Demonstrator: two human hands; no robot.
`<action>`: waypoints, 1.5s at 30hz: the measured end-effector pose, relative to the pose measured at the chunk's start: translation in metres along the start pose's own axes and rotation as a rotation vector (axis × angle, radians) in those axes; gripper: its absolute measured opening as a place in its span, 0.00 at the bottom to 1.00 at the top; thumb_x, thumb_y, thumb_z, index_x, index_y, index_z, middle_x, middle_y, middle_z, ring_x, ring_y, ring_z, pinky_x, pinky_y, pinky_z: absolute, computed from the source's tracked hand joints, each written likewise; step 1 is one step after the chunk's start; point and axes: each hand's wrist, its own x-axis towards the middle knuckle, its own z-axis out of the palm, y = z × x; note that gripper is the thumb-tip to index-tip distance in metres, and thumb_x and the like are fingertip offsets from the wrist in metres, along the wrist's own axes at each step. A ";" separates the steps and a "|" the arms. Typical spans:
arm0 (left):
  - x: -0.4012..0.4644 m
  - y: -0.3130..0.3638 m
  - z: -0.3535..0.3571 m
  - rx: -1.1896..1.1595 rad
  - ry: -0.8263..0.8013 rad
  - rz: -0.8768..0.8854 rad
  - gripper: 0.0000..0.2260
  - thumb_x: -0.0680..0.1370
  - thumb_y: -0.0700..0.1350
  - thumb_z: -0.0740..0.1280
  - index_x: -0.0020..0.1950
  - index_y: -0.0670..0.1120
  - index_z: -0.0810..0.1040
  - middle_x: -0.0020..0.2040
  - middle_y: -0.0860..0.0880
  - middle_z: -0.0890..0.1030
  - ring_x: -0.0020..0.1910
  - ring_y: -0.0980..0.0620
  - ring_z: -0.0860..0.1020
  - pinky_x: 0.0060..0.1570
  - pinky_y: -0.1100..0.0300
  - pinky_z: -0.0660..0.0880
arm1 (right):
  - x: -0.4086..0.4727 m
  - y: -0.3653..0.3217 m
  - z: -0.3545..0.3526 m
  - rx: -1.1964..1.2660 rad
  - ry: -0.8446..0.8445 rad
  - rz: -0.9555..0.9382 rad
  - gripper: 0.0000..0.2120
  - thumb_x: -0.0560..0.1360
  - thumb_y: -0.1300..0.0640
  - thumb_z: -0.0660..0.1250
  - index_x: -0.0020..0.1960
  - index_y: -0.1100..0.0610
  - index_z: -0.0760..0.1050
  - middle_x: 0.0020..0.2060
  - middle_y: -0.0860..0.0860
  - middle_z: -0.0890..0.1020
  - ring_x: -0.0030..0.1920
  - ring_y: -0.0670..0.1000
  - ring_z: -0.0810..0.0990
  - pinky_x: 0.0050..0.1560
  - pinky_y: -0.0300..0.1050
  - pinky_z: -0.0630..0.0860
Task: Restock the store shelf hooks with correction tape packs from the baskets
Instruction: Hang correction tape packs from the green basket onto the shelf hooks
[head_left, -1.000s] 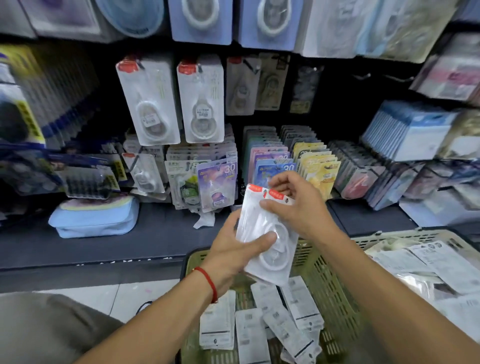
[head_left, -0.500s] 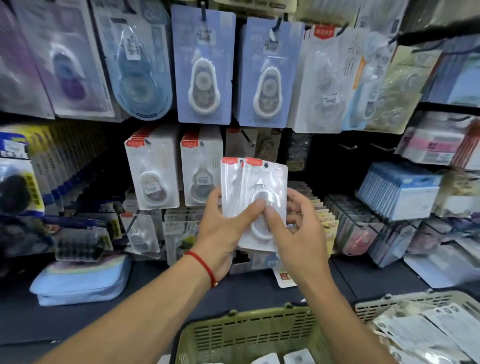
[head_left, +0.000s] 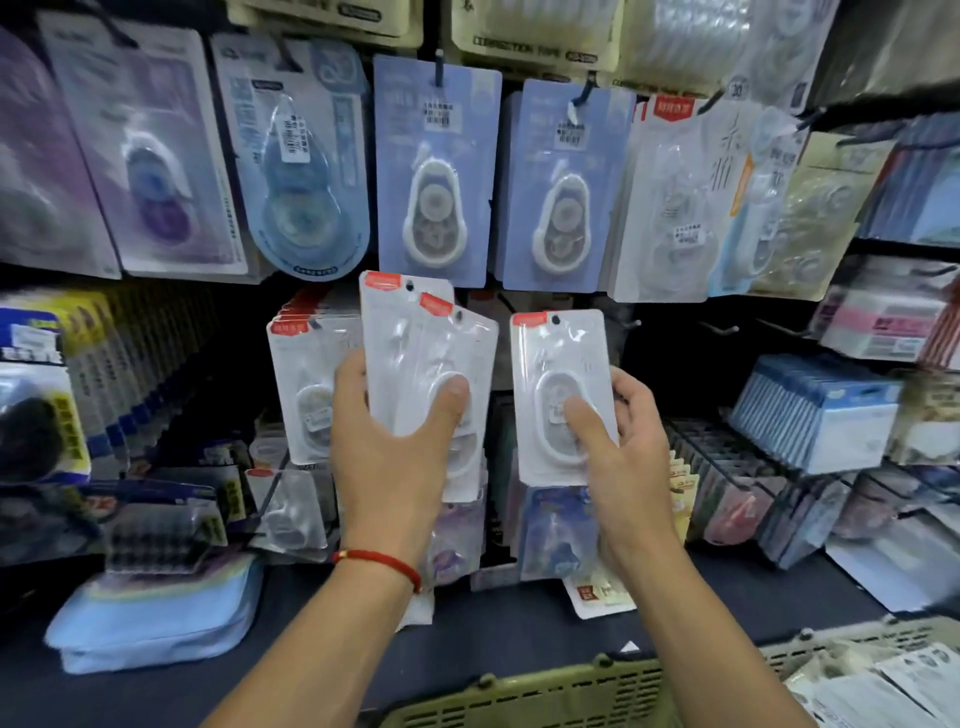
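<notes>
My right hand (head_left: 631, 457) grips one upright pack (head_left: 563, 364), nearest the bare hook (head_left: 631, 323); my left hand (head_left: 395, 457) grips two packs (head_left: 415, 353).

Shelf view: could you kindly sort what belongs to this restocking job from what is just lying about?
Job:
left hand holding two packs
right hand holding single pack
hanging white packs
green basket

Lying about:
blue pouch
blue carded tapes
stacked blue boxes

Basket (head_left: 545, 696) below hook-hung packs (head_left: 436, 171)
</notes>
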 end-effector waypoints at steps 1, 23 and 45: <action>0.003 0.000 -0.005 0.022 0.027 0.016 0.24 0.73 0.48 0.80 0.65 0.58 0.76 0.55 0.60 0.84 0.54 0.61 0.83 0.54 0.62 0.81 | 0.003 0.002 -0.001 -0.030 -0.014 -0.001 0.22 0.74 0.46 0.73 0.66 0.46 0.75 0.57 0.46 0.86 0.56 0.47 0.86 0.52 0.45 0.82; 0.004 0.002 -0.018 0.076 0.035 0.078 0.27 0.73 0.51 0.79 0.69 0.57 0.74 0.61 0.56 0.81 0.58 0.59 0.81 0.56 0.61 0.81 | 0.019 0.026 0.022 -0.306 0.081 -0.120 0.17 0.79 0.48 0.71 0.68 0.41 0.78 0.55 0.37 0.85 0.56 0.40 0.84 0.52 0.39 0.81; -0.019 -0.018 0.028 -0.030 -0.092 -0.072 0.16 0.73 0.58 0.78 0.55 0.57 0.76 0.51 0.56 0.86 0.49 0.57 0.85 0.46 0.62 0.82 | -0.007 0.010 0.009 -0.051 -0.225 0.037 0.13 0.77 0.48 0.72 0.58 0.53 0.80 0.49 0.49 0.88 0.50 0.49 0.88 0.48 0.43 0.83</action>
